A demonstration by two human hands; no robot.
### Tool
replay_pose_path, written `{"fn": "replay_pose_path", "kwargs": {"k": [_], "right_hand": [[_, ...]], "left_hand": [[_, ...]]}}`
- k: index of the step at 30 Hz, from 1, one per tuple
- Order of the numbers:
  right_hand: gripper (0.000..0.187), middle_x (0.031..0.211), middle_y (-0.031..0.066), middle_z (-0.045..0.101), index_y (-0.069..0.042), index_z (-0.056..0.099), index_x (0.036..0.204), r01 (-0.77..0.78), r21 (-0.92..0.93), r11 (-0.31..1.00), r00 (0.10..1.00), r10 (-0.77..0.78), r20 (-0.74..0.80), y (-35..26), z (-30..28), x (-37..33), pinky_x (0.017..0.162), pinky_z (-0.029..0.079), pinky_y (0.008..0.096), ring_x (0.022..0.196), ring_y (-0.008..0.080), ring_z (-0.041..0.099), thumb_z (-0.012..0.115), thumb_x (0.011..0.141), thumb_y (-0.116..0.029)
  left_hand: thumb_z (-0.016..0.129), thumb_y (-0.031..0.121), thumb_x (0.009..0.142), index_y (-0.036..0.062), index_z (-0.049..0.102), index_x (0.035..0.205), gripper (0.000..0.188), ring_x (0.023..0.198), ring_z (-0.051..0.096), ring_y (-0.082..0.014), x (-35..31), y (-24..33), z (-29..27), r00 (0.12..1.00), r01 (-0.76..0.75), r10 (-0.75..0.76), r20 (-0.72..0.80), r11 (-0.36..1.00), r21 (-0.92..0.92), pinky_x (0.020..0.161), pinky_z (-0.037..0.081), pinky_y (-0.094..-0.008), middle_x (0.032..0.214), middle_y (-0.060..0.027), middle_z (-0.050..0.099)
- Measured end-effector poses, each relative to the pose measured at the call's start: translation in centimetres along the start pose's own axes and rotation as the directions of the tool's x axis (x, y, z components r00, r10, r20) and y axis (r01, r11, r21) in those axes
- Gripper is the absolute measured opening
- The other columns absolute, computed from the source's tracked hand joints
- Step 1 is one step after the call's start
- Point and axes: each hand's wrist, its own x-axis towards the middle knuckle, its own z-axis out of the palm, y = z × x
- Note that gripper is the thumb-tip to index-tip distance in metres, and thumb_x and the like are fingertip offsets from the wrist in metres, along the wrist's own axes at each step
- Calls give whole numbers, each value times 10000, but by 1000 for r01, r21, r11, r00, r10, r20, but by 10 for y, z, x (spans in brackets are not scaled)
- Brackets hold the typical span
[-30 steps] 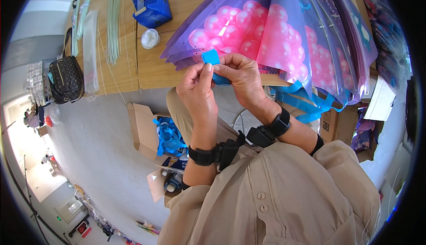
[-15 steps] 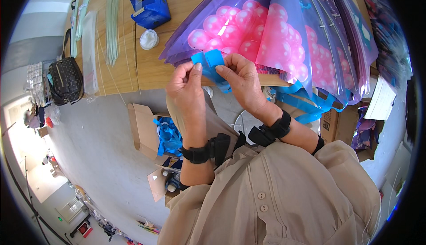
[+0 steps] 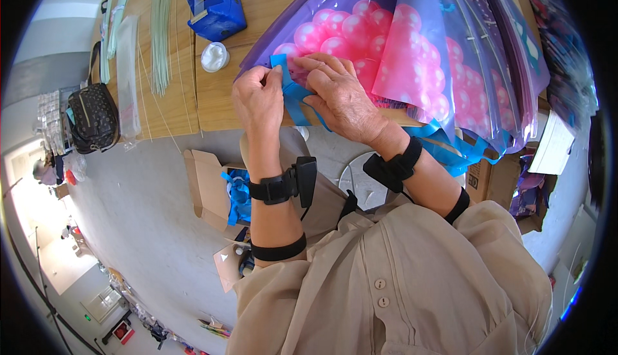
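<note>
My left hand (image 3: pixel 259 101) is closed, with thumb and forefinger pinching one end of a blue ribbon (image 3: pixel 279 63). The ribbon lies against the lower left edge of a purple plastic sheet (image 3: pixel 264 51) printed with pink balls. From there it runs under my right hand (image 3: pixel 344 101), and loose ends hang below the table edge. My right hand is bent over the ribbon and the sheet's edge, its fingers reaching left and its thumb below. The palm side and part of the grip are hidden.
On the wooden table (image 3: pixel 222 101) stand a blue tape dispenser (image 3: pixel 219 17), a small white cup (image 3: pixel 214 57) and bundled pale strips (image 3: pixel 161 39). A black bag (image 3: pixel 94 118) hangs at the left edge. Below, a cardboard box (image 3: pixel 209 184) holds blue ribbons (image 3: pixel 239 197). More blue ribbon (image 3: pixel 450 152) hangs at right.
Both hands have moved the ribbon onto the sheet's lower left edge. My left hand shifted left and up; my right hand turned over, its fingers now reaching across the ribbon and sheet.
</note>
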Motion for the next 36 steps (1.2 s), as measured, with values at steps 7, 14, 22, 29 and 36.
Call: {"fn": "replay_pose_path", "kwargs": {"k": [7, 14, 22, 29, 36], "right_hand": [[251, 1293, 115, 519, -24, 528, 885, 101, -77, 992, 992, -94, 87, 7, 8, -3, 950, 321, 457, 1212, 301, 443, 669, 678, -48], [191, 1302, 112, 516, -26, 540, 885, 136, -178, 975, 983, -110, 149, 6, 10, -3, 944, 308, 492, 1200, 300, 435, 634, 745, -113], [225, 1292, 144, 510, 2, 548, 909, 143, -219, 965, 980, -108, 165, 5, 17, -3, 951, 299, 509, 1225, 302, 414, 626, 744, -131], [243, 1298, 141, 505, 1, 554, 928, 131, -224, 966, 983, -96, 159, 7, 16, -4, 964, 296, 509, 1233, 305, 406, 626, 730, -122], [219, 1301, 135, 505, 4, 551, 913, 131, -236, 963, 981, -92, 170, 5, 16, -3, 965, 301, 506, 1231, 306, 410, 601, 715, -74]], "left_hand": [[660, 204, 764, -29, 614, 691, 248, 525, 523, -333, 0, -11, 5, 1000, 2, -3, 20, 999, 47, 523, 396, -410, 600, -210, 536], [635, 242, 769, -1, 627, 682, 259, 619, 574, -390, 1, -11, 8, 1000, -5, 7, -9, 974, 227, 546, 419, -451, 668, -214, 583], [642, 280, 772, 14, 638, 702, 275, 685, 591, -391, 1, -3, 7, 995, 92, -96, -3, 945, 314, 599, 434, -471, 699, -207, 610], [669, 120, 768, 46, 609, 819, 108, 730, 582, -334, -9, -7, 2, 969, -217, 229, -95, 969, 120, 637, 454, -424, 794, -129, 596], [672, 68, 763, 47, 589, 809, 98, 740, 562, -316, 7, -16, 6, 911, -390, 401, -91, 913, 118, 643, 443, -403, 799, -119, 573]]}}
